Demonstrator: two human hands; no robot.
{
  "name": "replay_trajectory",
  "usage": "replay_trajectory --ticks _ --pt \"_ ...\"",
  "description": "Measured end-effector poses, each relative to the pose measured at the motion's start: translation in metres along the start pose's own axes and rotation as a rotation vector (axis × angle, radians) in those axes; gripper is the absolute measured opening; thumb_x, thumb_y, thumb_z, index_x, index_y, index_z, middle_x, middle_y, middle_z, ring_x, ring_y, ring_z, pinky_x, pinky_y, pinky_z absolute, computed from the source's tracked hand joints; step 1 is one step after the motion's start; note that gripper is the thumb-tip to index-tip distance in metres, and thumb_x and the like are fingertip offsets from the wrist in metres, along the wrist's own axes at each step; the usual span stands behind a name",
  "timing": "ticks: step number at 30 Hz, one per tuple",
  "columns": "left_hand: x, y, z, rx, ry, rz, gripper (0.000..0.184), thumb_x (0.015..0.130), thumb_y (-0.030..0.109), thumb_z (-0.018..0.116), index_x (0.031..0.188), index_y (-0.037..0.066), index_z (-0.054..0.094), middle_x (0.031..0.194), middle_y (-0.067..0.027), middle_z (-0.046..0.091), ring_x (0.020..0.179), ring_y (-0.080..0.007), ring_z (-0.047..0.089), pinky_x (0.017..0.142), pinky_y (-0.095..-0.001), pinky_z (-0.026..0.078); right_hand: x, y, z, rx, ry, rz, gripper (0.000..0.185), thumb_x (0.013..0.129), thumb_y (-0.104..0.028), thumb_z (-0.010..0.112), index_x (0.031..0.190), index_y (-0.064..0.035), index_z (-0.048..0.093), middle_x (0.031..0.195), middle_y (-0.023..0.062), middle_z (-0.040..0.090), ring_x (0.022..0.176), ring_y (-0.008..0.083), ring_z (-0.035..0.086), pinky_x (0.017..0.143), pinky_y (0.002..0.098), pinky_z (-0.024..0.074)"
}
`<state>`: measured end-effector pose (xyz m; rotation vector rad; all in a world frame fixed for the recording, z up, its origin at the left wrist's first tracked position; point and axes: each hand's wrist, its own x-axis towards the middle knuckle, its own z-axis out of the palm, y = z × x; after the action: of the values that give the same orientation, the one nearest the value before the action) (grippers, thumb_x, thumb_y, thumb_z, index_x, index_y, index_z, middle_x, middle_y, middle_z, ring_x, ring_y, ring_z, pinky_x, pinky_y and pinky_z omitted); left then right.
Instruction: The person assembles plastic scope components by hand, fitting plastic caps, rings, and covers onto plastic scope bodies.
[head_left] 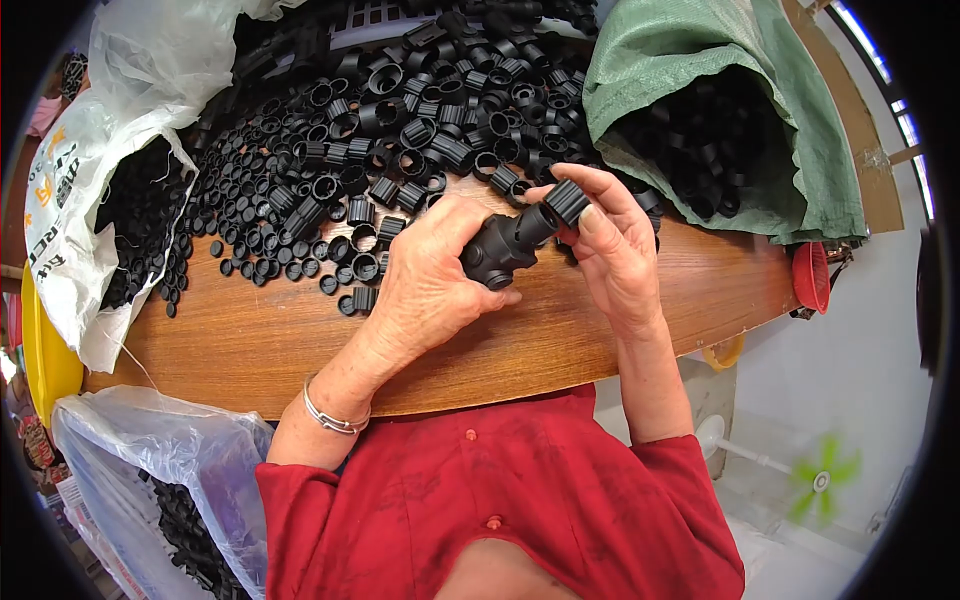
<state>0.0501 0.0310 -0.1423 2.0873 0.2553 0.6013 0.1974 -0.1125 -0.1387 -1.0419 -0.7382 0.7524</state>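
Observation:
My left hand [432, 268] is wrapped round a black plastic scope-like body [497, 250] with small round knobs, held above the wooden table. Between the thumb and fingers of my right hand [612, 245] is a black ribbed cap [567, 203], at the upper right end of that body. Whether the cap is fully seated on the end I cannot tell. Just beyond my hands lies a pile of loose black ribbed rings and caps [420, 130], with smaller round caps [250, 180] to the left.
A green woven sack [690, 60] of black parts lies open at the right, a white sack [130, 90] at the left. Below the table's left edge is a clear plastic bag [160, 430] with black parts. A red basket [811, 278] and green fan [824, 478] are at the right.

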Motion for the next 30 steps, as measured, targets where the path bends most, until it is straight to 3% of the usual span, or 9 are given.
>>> replay_trajectory --ticks 4,13,19,25,28,29,30 --pt "-0.002 0.0 0.004 0.223 0.103 0.082 0.051 0.052 0.005 0.086 0.097 0.005 0.064 0.1 -0.0092 0.063 0.089 -0.0285 0.065 0.076 -0.037 0.053 -0.003 0.0 0.001 0.023 -0.026 0.026 0.043 0.097 -0.021 0.064 0.132 0.0017 0.052 0.117 0.0153 0.068 0.106 0.0152 0.065 0.091 0.0284 0.0521" --pt "-0.003 -0.006 0.004 0.507 0.224 0.25 0.054 0.052 0.006 0.087 0.102 0.005 0.064 0.106 -0.0101 0.063 0.092 -0.0307 0.065 0.077 -0.04 0.054 -0.006 0.007 0.003 0.055 0.013 0.025 0.04 0.095 -0.018 0.066 0.128 0.0013 0.054 0.118 0.0162 0.068 0.107 0.0172 0.065 0.093 0.03 0.0519" --pt "-0.005 -0.001 0.002 0.338 0.08 0.147 0.05 0.058 0.006 0.084 0.104 0.004 0.064 0.108 -0.0118 0.063 0.095 -0.0318 0.065 0.078 -0.0403 0.054 -0.008 0.0 -0.002 -0.11 0.052 0.101 0.039 0.088 -0.013 0.074 0.12 0.0015 0.058 0.109 0.0099 0.068 0.101 0.0139 0.064 0.092 0.0277 0.0509" --pt "-0.007 -0.004 0.003 0.589 0.126 0.294 0.058 0.058 0.007 0.085 0.112 0.003 0.064 0.107 -0.0123 0.064 0.092 -0.0318 0.066 0.079 -0.039 0.055 -0.019 -0.006 0.004 -0.385 0.048 0.082 0.039 0.082 -0.006 0.079 0.115 -0.0006 0.06 0.103 0.0037 0.065 0.099 0.0108 0.062 0.089 0.0264 0.0513" --pt "-0.007 0.002 0.008 0.222 0.076 0.242 0.06 0.06 0.007 0.086 0.116 0.004 0.063 0.105 -0.0127 0.064 0.091 -0.0316 0.066 0.079 -0.0382 0.054 -0.024 0.001 0.011 -0.224 0.011 0.042 0.039 0.079 -0.004 0.081 0.112 -0.0006 0.06 0.105 0.0029 0.063 0.1 0.0108 0.061 0.087 0.0262 0.0515" --pt "-0.008 -0.001 0.008 0.181 0.014 0.191 0.078 0.056 0.006 0.089 0.128 0.005 0.06 0.109 -0.0116 0.066 0.096 -0.0277 0.067 0.083 -0.0366 0.055 -0.026 -0.001 0.014 -0.208 0.032 0.084 0.039 0.079 -0.002 0.081 0.111 -0.0006 0.06 0.11 0.0039 0.06 0.104 0.0118 0.059 0.089 0.0274 0.0503" --pt "-0.008 0.001 0.009 0.019 -0.032 0.123 0.082 0.056 0.005 0.088 0.132 0.008 0.058 0.11 -0.0121 0.067 0.097 -0.0279 0.067 0.084 -0.0365 0.055 -0.026 0.0 0.014 -0.182 0.007 0.063 0.038 0.079 -0.002 0.081 0.111 -0.0006 0.059 0.111 0.0042 0.06 0.104 0.0121 0.059 0.089 0.0279 0.0498"
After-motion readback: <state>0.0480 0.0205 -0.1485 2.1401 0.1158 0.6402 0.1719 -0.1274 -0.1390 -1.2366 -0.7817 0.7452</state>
